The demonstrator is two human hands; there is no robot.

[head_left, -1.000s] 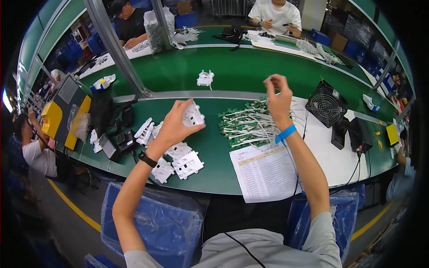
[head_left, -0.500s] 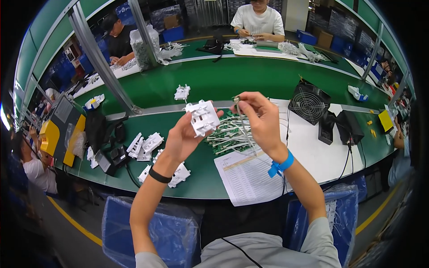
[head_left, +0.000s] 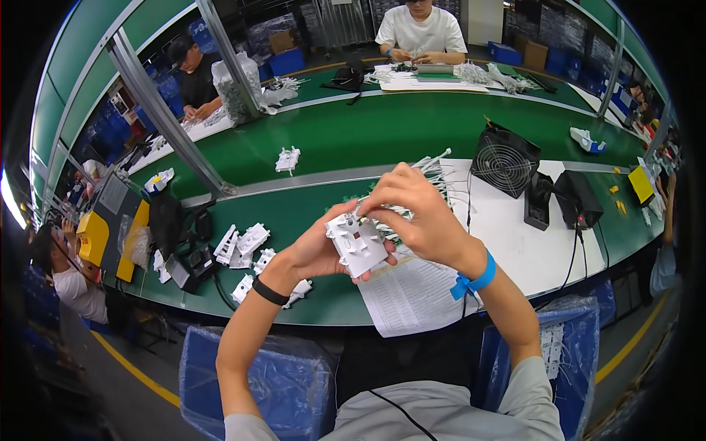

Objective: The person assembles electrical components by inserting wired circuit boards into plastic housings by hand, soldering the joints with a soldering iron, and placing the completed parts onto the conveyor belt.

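Note:
My left hand [head_left: 312, 248] grips a white plastic housing [head_left: 362, 253], tilted, with clips and small cutouts on its face. Fingers of my right hand [head_left: 423, 213] are pinched together at the housing's upper edge. They hold a small part with a pale cable, mostly hidden by the fingers now. Behind and beside this hand lies a bundle of white cables [head_left: 439, 163] with green ends, partly covered. Below the hands is a printed paper sheet [head_left: 412, 298]. Several more white housings [head_left: 252, 237] lie on the green table left of my left forearm.
Across the table, another housing [head_left: 287, 160] rests on the green belt [head_left: 323, 125]. At right stand a black fan [head_left: 506, 158] and a black box [head_left: 579, 198] by a white board [head_left: 496, 235]. Plastic-lined blue bins [head_left: 254, 386] flank me. Co-workers sit beyond the belt.
My right hand has come left and down, bringing the small cabled part against the housing. My left hand has shifted right and lower, turning the housing.

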